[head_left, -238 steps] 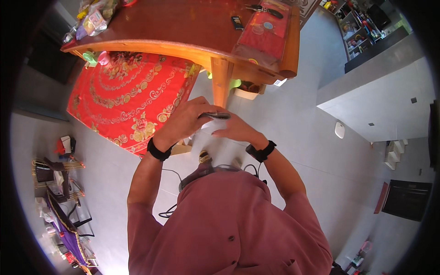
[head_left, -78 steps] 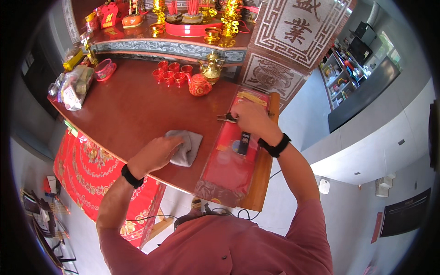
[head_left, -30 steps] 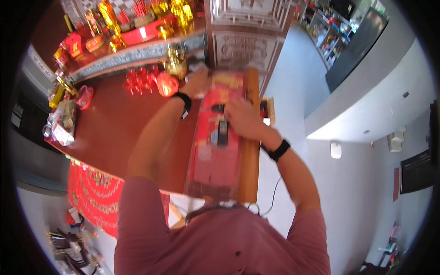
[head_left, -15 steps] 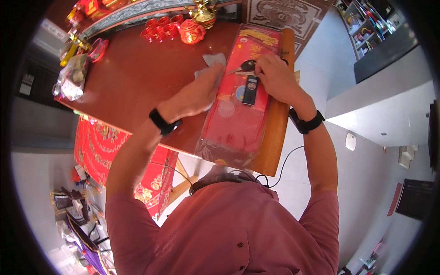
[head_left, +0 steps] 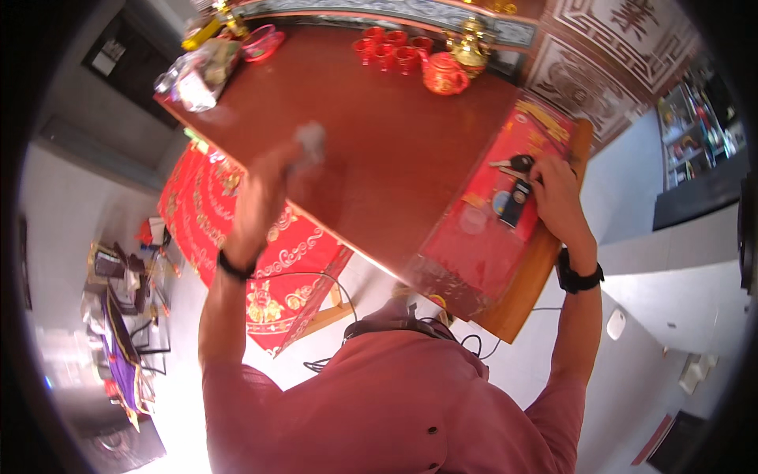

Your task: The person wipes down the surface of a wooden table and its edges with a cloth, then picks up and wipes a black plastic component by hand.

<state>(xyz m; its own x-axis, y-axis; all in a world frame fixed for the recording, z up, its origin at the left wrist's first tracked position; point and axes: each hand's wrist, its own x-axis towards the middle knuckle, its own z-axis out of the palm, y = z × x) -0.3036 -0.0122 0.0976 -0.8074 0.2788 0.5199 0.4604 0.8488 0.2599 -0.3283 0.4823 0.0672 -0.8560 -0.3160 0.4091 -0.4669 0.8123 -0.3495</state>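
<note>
My left hand [head_left: 266, 193], blurred by motion, grips a bunched grey cloth [head_left: 312, 141] over the dark red tabletop [head_left: 379, 158], near its front-left edge. My right hand [head_left: 557, 193] has curled fingers on a bunch of keys [head_left: 521, 164]. The keys and a black oblong fob [head_left: 516, 203] lie on red paper items in a clear plastic wrapper [head_left: 482, 237], along the table's wooden right side [head_left: 517, 308].
Red cups [head_left: 384, 55], a red teapot [head_left: 446, 75] and a gold pot [head_left: 472, 51] stand at the back. Bags [head_left: 197, 83] and a pink basket [head_left: 260, 46] sit back left. A patterned red cloth [head_left: 205, 197] hangs below. Cables [head_left: 474, 347] run past my body.
My left hand has swung left with the cloth, away from beside the plastic wrapper. My right hand stays at the keys. The view has shifted, so the table appears further right.
</note>
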